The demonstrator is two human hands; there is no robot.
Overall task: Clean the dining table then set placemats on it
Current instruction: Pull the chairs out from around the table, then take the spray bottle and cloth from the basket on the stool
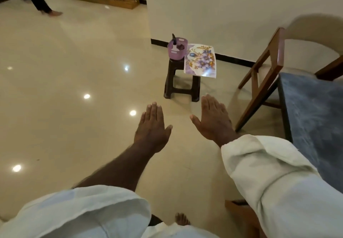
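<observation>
Beyond both grips, farther off on a dark stool (182, 87), beside a purple basket (176, 49): floral placemat (200, 61), untouched. Left grip (152, 126), right grip (215, 120): flat, fingers straight, holding nothing. Dining surface (315, 107) at right.

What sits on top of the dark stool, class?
A purple basket and a floral placemat that overhangs the stool. A dark tip pokes from the basket; its other contents are hidden by its wall.
</observation>
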